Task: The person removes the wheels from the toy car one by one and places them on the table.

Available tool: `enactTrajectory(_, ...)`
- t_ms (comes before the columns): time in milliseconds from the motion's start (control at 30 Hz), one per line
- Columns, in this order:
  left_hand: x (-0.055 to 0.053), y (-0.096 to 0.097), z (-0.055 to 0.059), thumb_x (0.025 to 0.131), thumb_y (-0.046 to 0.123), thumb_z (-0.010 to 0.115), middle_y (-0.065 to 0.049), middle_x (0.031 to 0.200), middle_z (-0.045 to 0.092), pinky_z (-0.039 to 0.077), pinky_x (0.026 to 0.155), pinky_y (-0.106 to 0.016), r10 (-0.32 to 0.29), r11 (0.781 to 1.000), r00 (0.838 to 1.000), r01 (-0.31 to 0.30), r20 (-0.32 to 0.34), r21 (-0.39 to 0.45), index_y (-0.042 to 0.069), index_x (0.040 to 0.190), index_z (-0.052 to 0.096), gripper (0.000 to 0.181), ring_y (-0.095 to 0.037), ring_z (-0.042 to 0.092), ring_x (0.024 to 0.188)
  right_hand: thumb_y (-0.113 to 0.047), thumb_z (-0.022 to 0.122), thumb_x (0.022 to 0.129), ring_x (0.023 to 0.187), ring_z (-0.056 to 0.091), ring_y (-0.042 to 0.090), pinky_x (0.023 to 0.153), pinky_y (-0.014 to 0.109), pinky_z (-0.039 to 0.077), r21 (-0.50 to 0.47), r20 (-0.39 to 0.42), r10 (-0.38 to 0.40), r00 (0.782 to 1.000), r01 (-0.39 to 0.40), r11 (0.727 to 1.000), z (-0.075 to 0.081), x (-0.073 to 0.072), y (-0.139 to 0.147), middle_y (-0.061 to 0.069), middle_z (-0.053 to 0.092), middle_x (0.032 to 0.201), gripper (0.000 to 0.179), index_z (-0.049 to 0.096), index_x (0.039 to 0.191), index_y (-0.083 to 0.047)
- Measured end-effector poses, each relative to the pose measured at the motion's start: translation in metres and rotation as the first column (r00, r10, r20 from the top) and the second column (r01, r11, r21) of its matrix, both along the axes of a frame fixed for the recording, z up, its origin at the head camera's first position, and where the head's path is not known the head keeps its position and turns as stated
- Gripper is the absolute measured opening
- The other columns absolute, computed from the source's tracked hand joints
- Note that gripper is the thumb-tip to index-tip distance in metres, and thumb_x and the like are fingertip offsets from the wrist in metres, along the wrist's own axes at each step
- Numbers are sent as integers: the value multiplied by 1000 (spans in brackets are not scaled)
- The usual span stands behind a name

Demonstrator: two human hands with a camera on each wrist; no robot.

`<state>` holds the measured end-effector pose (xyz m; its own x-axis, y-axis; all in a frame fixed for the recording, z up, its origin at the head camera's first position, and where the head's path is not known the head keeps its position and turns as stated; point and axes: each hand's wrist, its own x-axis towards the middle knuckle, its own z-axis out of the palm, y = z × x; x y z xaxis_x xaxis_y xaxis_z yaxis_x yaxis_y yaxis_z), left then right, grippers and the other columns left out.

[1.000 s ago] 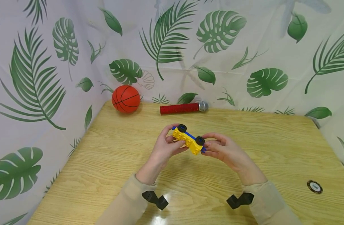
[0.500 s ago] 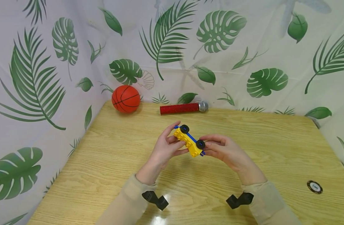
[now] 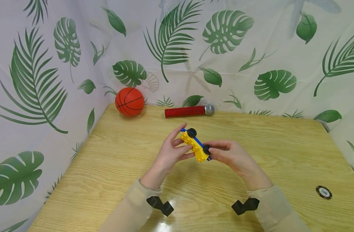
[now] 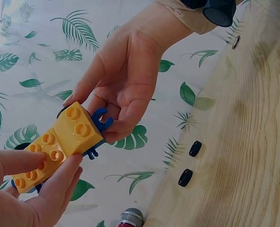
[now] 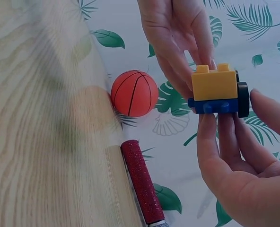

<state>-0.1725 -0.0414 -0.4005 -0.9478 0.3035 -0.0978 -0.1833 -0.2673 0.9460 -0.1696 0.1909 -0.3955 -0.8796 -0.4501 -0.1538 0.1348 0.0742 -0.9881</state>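
Note:
A toy car (image 3: 195,146) of yellow studded block on a blue base is held up over the table, tilted. My left hand (image 3: 173,149) grips its far-left end, thumb on the studded side. At its lower-right end my right hand (image 3: 227,154) pinches, thumb against a black wheel (image 3: 207,149) and fingers under the base in the right wrist view. A second black wheel (image 3: 191,132) sits near my left fingertips. The opposite side shows a bare blue axle stub (image 5: 191,102) in the right wrist view. Blue hooks (image 4: 102,120) stick out of the end facing my right hand.
An orange basketball (image 3: 129,101) and a red microphone (image 3: 185,111) lie along the table's back edge, by the leaf-print cloth. A round chip (image 3: 323,192) lies at right. Two small black wheels (image 4: 195,148) rest on the wooden table in the left wrist view.
The toy car has tilted more steeply and shifted slightly right at its far end. My right hand has edged left, its thumb now on the near wheel.

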Motion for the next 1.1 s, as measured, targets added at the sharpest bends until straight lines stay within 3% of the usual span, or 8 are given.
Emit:
enactTrajectory(167,0,1,0,92,-12,57,-22,131,57,60,82,-43,12,1000,1000,-12,-4,-8,39,147,42,77,-21,66,98,-16,62,98,99,69,10,91,22,54,44,-11,-16,1000,16,999,0,0,-1,-1,71,111,47,51,133,14)
enactTrajectory(367,-1,1,-1,93,-10,57,-22,130,61,59,84,-44,15,1000,1000,-15,-21,-13,37,146,45,72,-20,67,98,-13,63,97,93,69,11,88,22,55,34,-13,-26,1000,26,999,1,1,-2,-4,72,102,40,56,126,14)
enactTrajectory(567,-1,2,-3,93,-9,58,-21,125,61,60,82,-46,6,1000,1000,-7,-23,-19,35,145,45,70,-21,67,99,-12,64,96,92,69,11,88,22,56,32,-11,-33,999,33,999,1,1,-2,-3,71,100,37,58,122,13)
enactTrajectory(900,2,4,-1,91,-9,61,-20,133,52,59,85,-47,-36,999,999,36,-11,-26,38,148,39,77,-25,66,104,-11,65,95,92,69,11,88,21,56,38,-12,-42,999,43,998,-1,1,-2,-2,71,99,35,60,120,13)
enactTrajectory(1100,2,4,-2,87,-9,67,-23,129,60,59,85,-45,-41,999,999,40,-6,-36,41,148,38,84,-26,71,100,-14,68,94,91,69,12,88,23,55,78,-24,-49,999,51,996,-3,1,-4,-4,72,99,39,60,121,13)
